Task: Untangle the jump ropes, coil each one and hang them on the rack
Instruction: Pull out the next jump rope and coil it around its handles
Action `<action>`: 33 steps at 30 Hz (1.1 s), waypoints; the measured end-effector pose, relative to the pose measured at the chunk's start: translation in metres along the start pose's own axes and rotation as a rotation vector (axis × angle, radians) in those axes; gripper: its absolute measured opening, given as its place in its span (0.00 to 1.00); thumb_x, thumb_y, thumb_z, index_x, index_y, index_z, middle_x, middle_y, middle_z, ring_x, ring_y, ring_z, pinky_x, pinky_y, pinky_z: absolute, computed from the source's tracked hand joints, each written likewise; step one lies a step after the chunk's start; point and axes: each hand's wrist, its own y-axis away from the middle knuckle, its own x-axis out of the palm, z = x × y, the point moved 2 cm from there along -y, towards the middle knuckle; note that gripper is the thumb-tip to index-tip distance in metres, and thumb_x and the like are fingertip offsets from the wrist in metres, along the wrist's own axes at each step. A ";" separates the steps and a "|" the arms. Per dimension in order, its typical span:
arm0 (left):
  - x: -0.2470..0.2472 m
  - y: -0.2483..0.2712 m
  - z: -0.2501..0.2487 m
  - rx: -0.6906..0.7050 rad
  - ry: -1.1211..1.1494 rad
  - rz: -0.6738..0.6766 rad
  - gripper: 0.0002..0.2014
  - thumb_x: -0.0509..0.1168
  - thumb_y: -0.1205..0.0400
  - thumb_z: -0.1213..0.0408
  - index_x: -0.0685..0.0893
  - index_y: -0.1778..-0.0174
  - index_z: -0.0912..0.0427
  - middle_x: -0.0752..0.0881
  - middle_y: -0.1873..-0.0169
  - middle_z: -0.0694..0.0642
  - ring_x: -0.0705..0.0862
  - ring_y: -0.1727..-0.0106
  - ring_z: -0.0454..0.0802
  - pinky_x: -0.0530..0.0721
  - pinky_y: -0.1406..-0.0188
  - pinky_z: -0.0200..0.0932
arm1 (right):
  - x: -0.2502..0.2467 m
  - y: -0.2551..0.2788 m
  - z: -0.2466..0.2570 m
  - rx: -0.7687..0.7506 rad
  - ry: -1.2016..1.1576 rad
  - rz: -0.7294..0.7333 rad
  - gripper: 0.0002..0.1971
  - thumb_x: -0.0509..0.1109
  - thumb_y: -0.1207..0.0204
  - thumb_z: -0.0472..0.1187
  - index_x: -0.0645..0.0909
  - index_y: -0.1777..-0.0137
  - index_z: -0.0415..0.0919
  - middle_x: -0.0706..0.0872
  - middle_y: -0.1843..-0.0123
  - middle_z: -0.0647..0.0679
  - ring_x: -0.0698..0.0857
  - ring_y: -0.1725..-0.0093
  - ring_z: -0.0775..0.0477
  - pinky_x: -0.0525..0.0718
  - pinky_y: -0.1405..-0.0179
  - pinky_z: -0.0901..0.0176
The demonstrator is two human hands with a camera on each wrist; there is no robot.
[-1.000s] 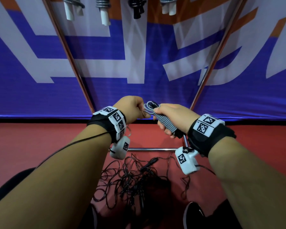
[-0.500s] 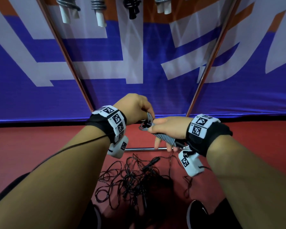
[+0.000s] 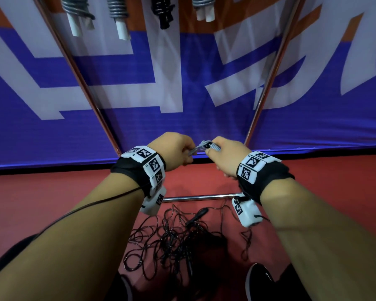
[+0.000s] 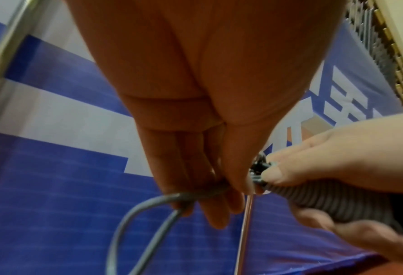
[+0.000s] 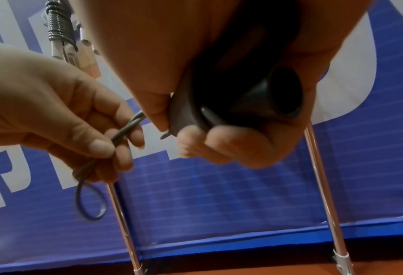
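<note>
1. Both hands meet in front of the chest: the right hand [image 3: 224,156] is wrapped around the coiled grey rope bundle [image 4: 332,202], and the left hand [image 3: 174,149] pinches the loose grey rope end [image 4: 148,206] between thumb and fingers, just beside the bundle.
2. Above the hands, the rack [image 3: 78,68] carries four coiled ropes [image 3: 117,9], three grey with white handles and one black.
3. Below the hands, the black rope tangle [image 3: 172,242] lies on the red floor [image 3: 52,192].
4. Only the right wrist view shows the black handle ends [image 5: 282,93] poking out of the right fist; only the left wrist view shows the ribbed, tight grey windings under the right thumb.
5. Chrome rack tubes are smooth and shiny; the banner [image 3: 182,94] behind is blue and white fabric.
</note>
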 end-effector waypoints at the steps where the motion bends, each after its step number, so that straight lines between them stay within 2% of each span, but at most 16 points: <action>1: 0.001 0.000 0.002 -0.030 0.026 -0.005 0.07 0.77 0.19 0.64 0.88 0.50 0.46 0.93 0.63 0.48 0.90 0.64 0.43 0.88 0.61 0.44 | -0.001 0.000 0.000 -0.005 0.004 -0.004 0.09 0.65 0.13 0.56 0.80 0.44 0.54 0.91 0.58 0.43 0.87 0.75 0.43 0.74 0.86 0.64; 4: 0.005 0.002 0.002 -0.106 0.024 -0.056 0.10 0.81 0.21 0.57 0.85 0.57 0.51 0.91 0.65 0.51 0.90 0.65 0.51 0.86 0.66 0.47 | -0.001 -0.001 0.004 -0.021 0.009 -0.028 0.09 0.65 0.13 0.57 0.80 0.41 0.55 0.91 0.57 0.44 0.87 0.72 0.43 0.80 0.80 0.60; 6: 0.011 0.005 0.000 -0.159 0.028 -0.079 0.13 0.75 0.16 0.51 0.79 0.56 0.53 0.91 0.63 0.55 0.90 0.68 0.52 0.83 0.70 0.45 | -0.002 -0.003 0.004 -0.020 0.006 -0.059 0.11 0.65 0.13 0.59 0.81 0.39 0.56 0.91 0.56 0.44 0.89 0.66 0.40 0.88 0.70 0.52; 9: 0.022 0.012 -0.008 -0.299 0.404 0.017 0.14 0.61 0.07 0.51 0.76 0.48 0.60 0.94 0.62 0.61 0.92 0.73 0.60 0.85 0.77 0.45 | -0.003 -0.005 0.003 -0.010 -0.019 -0.100 0.12 0.65 0.13 0.60 0.81 0.40 0.56 0.91 0.56 0.44 0.90 0.64 0.37 0.92 0.60 0.44; 10: 0.025 0.013 -0.008 -0.313 0.518 0.023 0.16 0.59 0.06 0.51 0.76 0.47 0.63 0.93 0.64 0.61 0.90 0.75 0.59 0.83 0.79 0.43 | -0.004 -0.005 0.002 -0.004 -0.028 -0.117 0.12 0.65 0.13 0.61 0.81 0.40 0.56 0.91 0.56 0.44 0.90 0.64 0.37 0.93 0.60 0.43; 12: 0.030 0.008 -0.006 -0.306 0.742 -0.029 0.20 0.58 0.06 0.48 0.81 0.45 0.65 0.85 0.70 0.56 0.79 0.80 0.52 0.75 0.79 0.39 | -0.007 -0.005 -0.001 0.013 -0.052 -0.155 0.12 0.65 0.13 0.60 0.81 0.40 0.55 0.91 0.57 0.43 0.90 0.63 0.37 0.94 0.59 0.42; 15: 0.025 -0.003 -0.003 -0.272 1.064 -0.130 0.25 0.56 0.05 0.48 0.87 0.44 0.68 0.67 0.73 0.52 0.63 0.76 0.48 0.61 0.75 0.39 | -0.014 -0.005 -0.005 0.069 -0.075 -0.188 0.14 0.64 0.13 0.61 0.81 0.39 0.53 0.91 0.57 0.42 0.92 0.62 0.36 0.95 0.57 0.40; 17: 0.020 -0.004 -0.007 -0.253 1.167 -0.165 0.23 0.56 0.04 0.51 0.87 0.49 0.65 0.65 0.73 0.51 0.65 0.75 0.47 0.65 0.76 0.39 | -0.016 -0.003 -0.005 0.089 -0.072 -0.185 0.15 0.64 0.13 0.62 0.81 0.39 0.53 0.91 0.57 0.42 0.92 0.62 0.37 0.94 0.60 0.43; 20: 0.015 -0.001 -0.015 -0.219 1.317 -0.153 0.16 0.58 0.05 0.59 0.88 0.46 0.62 0.70 0.69 0.52 0.78 0.73 0.47 0.86 0.70 0.44 | -0.015 0.000 -0.002 0.106 -0.134 -0.163 0.14 0.63 0.12 0.61 0.80 0.40 0.53 0.92 0.57 0.42 0.93 0.67 0.37 0.91 0.71 0.48; 21: 0.014 0.001 -0.018 -0.196 1.339 -0.143 0.14 0.59 0.05 0.61 0.89 0.43 0.63 0.71 0.69 0.52 0.76 0.74 0.46 0.84 0.73 0.42 | -0.014 0.001 -0.001 0.120 -0.190 -0.152 0.13 0.63 0.12 0.61 0.81 0.40 0.53 0.92 0.57 0.42 0.92 0.70 0.38 0.90 0.74 0.50; 23: 0.010 0.002 -0.018 -0.159 1.294 -0.156 0.14 0.62 0.07 0.61 0.88 0.39 0.68 0.69 0.70 0.50 0.64 0.77 0.45 0.67 0.83 0.36 | -0.013 0.002 0.000 0.148 -0.328 -0.113 0.13 0.63 0.12 0.60 0.81 0.42 0.53 0.93 0.56 0.41 0.89 0.72 0.42 0.87 0.73 0.52; 24: 0.007 0.002 -0.018 -0.155 1.245 -0.176 0.16 0.65 0.09 0.59 0.87 0.38 0.70 0.69 0.70 0.50 0.60 0.76 0.45 0.59 0.82 0.36 | -0.013 0.002 0.002 0.156 -0.389 -0.093 0.12 0.64 0.12 0.59 0.81 0.43 0.53 0.92 0.56 0.41 0.88 0.72 0.44 0.86 0.73 0.52; 26: 0.001 0.002 -0.015 -0.147 1.155 -0.217 0.20 0.67 0.11 0.53 0.88 0.39 0.70 0.72 0.70 0.49 0.59 0.74 0.46 0.54 0.79 0.39 | -0.012 0.003 0.005 0.167 -0.492 -0.060 0.12 0.65 0.12 0.58 0.82 0.43 0.53 0.91 0.57 0.42 0.86 0.73 0.46 0.84 0.72 0.53; 29: -0.004 0.005 -0.013 -0.095 0.986 -0.212 0.16 0.68 0.11 0.51 0.95 0.47 0.59 0.82 0.68 0.48 0.64 0.74 0.45 0.59 0.77 0.41 | -0.011 0.002 0.006 0.201 -0.604 -0.028 0.11 0.67 0.12 0.57 0.82 0.42 0.52 0.89 0.58 0.43 0.85 0.73 0.45 0.83 0.72 0.52; 31: -0.003 0.006 -0.010 -0.070 0.841 -0.185 0.11 0.71 0.13 0.52 0.95 0.48 0.54 0.90 0.64 0.49 0.70 0.73 0.42 0.67 0.74 0.36 | -0.014 0.003 0.005 0.210 -0.632 -0.016 0.11 0.68 0.12 0.57 0.82 0.42 0.52 0.89 0.57 0.42 0.84 0.73 0.45 0.83 0.72 0.53; 33: 0.000 0.005 -0.005 -0.080 0.753 -0.160 0.07 0.75 0.15 0.54 0.94 0.49 0.52 0.93 0.61 0.49 0.76 0.71 0.41 0.74 0.70 0.33 | -0.017 0.004 0.003 0.204 -0.657 -0.002 0.10 0.68 0.12 0.57 0.82 0.41 0.53 0.88 0.56 0.42 0.84 0.73 0.45 0.83 0.72 0.53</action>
